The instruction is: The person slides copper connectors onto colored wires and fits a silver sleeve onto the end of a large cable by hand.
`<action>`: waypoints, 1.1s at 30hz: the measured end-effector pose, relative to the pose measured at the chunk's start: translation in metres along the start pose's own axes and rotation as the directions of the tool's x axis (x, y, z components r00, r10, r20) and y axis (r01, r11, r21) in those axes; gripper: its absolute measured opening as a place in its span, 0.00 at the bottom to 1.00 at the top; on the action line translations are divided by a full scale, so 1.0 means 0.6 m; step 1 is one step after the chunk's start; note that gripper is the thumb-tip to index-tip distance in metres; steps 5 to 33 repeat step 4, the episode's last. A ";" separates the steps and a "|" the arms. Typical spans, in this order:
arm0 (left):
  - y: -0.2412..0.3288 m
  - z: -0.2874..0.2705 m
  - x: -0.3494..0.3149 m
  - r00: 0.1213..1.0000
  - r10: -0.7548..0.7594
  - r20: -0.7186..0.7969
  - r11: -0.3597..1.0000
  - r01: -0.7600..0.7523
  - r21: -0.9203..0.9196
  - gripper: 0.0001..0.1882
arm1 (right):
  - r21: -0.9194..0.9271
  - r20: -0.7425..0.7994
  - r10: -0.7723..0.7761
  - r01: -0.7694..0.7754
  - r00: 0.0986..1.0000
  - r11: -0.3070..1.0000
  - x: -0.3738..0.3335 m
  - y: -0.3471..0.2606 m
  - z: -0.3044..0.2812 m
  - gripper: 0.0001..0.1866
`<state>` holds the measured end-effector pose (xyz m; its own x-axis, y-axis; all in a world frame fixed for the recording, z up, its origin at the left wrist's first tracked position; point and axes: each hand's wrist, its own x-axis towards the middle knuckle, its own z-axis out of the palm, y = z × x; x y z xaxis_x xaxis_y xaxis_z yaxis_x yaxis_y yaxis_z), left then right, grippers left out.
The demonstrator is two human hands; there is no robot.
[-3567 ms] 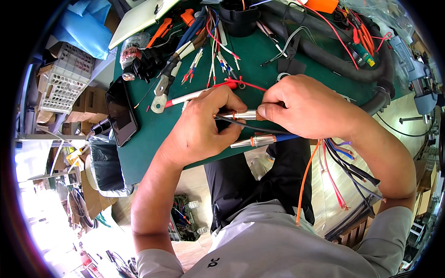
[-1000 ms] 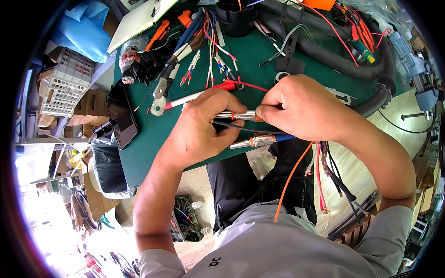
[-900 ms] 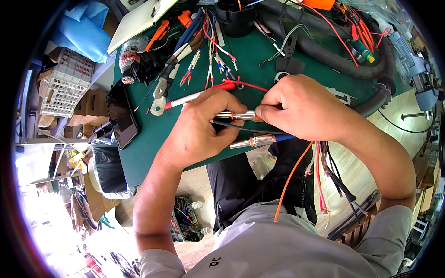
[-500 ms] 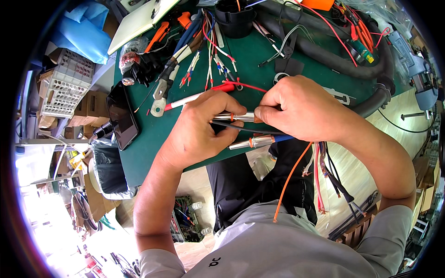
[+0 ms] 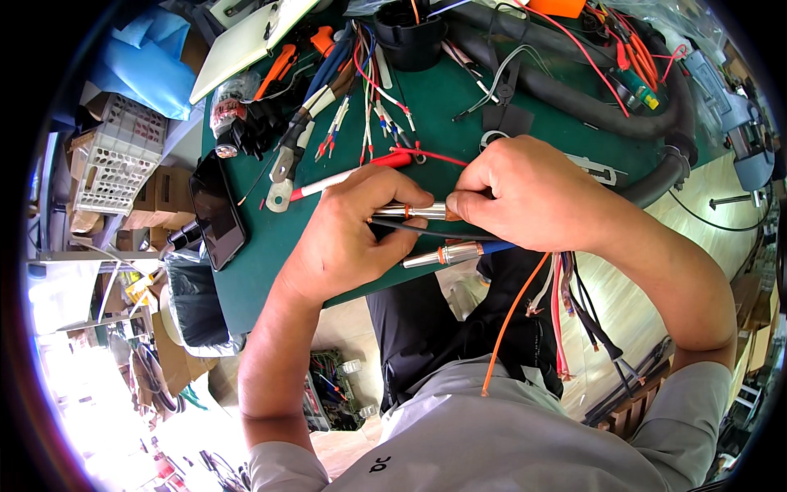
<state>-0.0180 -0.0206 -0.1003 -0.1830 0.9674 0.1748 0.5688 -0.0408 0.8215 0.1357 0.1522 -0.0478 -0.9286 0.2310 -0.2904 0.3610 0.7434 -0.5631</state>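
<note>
My left hand [image 5: 348,230] pinches a shiny metal connector pin [image 5: 426,211] with copper-coloured bands between thumb and fingers. My right hand [image 5: 533,193] is closed at the pin's right end; its fingertips press there, and what lies inside them is hidden. A thin black wire [image 5: 426,230] runs just under the pin, beside the left thumb. Below, near the table edge, a second metal pin [image 5: 447,253] with an orange ring sits on a blue cable [image 5: 498,245]. Loose wires, among them an orange one [image 5: 515,316], hang below my right hand.
On the green table [image 5: 254,275] lie a red-and-white marker-like tool [image 5: 352,182], a cable lug [image 5: 280,190], bundled ferruled wires [image 5: 373,115] and a phone [image 5: 217,213]. A thick black sleeved cable [image 5: 590,111] curves behind my right hand. A black cup [image 5: 412,41] stands at the back.
Both hands keep nearly the same hold on the metal pin. The pin has shifted very slightly to the left; the rest looks the same apart from a small view shift.
</note>
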 end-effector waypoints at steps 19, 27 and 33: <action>0.001 -0.001 -0.001 1.000 -0.018 0.017 0.999 0.019 -0.034 0.17 | 0.010 -0.017 -0.007 0.007 1.000 1.000 -0.001 0.001 0.001 0.17; 0.001 -0.001 -0.001 1.000 -0.018 0.017 0.999 0.019 -0.034 0.17 | 0.010 -0.017 -0.007 0.007 1.000 1.000 -0.001 0.001 0.001 0.17; 0.001 -0.001 -0.001 1.000 -0.018 0.017 0.999 0.019 -0.034 0.17 | 0.010 -0.017 -0.007 0.007 1.000 1.000 -0.001 0.001 0.001 0.17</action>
